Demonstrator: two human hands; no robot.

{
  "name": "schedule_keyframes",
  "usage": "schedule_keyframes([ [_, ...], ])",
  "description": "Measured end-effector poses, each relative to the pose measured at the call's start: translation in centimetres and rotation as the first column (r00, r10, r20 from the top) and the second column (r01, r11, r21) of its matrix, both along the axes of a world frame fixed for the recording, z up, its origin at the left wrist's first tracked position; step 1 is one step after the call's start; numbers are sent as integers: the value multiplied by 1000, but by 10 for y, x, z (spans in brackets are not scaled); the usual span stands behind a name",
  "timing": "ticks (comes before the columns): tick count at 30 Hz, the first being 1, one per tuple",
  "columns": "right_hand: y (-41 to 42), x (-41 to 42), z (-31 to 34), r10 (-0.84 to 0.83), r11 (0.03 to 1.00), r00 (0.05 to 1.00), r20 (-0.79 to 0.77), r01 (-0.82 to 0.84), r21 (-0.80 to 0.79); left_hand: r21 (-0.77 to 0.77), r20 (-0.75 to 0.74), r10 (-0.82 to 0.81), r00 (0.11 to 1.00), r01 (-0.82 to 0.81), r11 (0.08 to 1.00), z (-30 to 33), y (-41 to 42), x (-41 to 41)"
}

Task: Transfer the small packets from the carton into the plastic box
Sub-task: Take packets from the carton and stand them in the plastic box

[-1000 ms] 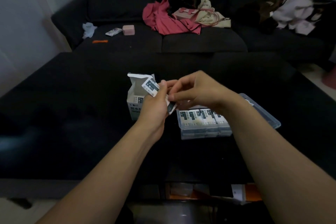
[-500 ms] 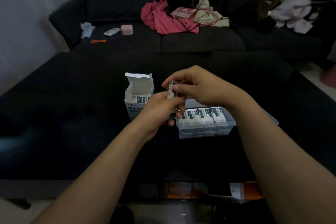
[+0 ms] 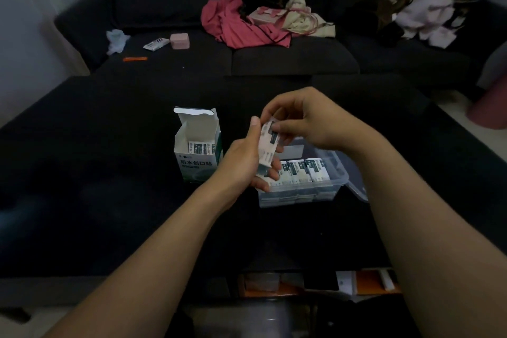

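An open white and green carton stands upright on the dark table, with a few small packets showing inside. To its right sits a clear plastic box, lid folded open, holding a row of white packets. Just above the box's left end, both hands hold a small stack of packets. My left hand grips the stack from the left and below. My right hand pinches its top edge with thumb and fingers.
A dark sofa stands behind the table with a red garment, a beige bag, pale clothes, a pink block and an orange pen. Papers lie on a shelf under the table's near edge.
Both hands have shifted right, from beside the carton to over the box's left end. The packets in them are now held upright as a stack, and the carton's inside is uncovered.
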State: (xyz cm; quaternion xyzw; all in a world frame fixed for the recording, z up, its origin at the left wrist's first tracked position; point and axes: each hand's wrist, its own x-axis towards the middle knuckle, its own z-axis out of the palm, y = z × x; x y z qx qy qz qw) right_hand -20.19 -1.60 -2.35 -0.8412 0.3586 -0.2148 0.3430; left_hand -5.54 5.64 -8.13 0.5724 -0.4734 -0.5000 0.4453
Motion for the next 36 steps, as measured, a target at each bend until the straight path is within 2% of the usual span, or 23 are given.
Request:
schedule_keyframes([
  [1,-4,-7,4,-22,1000,1000,-9,22,9,-73,129,21,991,-12,997,-1,0,0],
  [2,-10,-14,6,-49,999,998,-39,49,9,-191,313,73,947,-12,981,-4,-1,2],
  [4,-20,-29,10,-101,995,979,-177,99,-16,-405,645,200,738,108,908,-9,-1,10],
  [5,-26,-34,7,-115,993,957,-267,115,-16,-409,754,203,625,205,889,-11,0,14],
  [7,-32,-37,-1,-111,992,895,-431,127,8,-293,887,104,450,376,879,-16,2,20],
  [9,-35,-32,-13,-82,991,835,-544,128,48,-194,936,17,352,473,859,-22,2,23],
  [12,-34,-22,-25,-57,989,795,-603,127,73,-141,949,-39,313,532,835,-29,1,24],
  [18,-33,-15,-37,-69,990,763,-642,132,51,-67,960,-92,263,537,841,-34,-1,20],
  [23,-33,-14,-47,-129,985,759,-639,173,6,-41,961,-120,250,555,831,-37,-1,17],
  [27,-33,-11,-55,-199,979,758,-622,174,-101,-31,964,-122,237,554,832,-38,-2,16],
  [36,-37,-4,-69,-290,956,718,-632,196,-217,-38,961,-120,251,543,839,-38,-1,17],
])
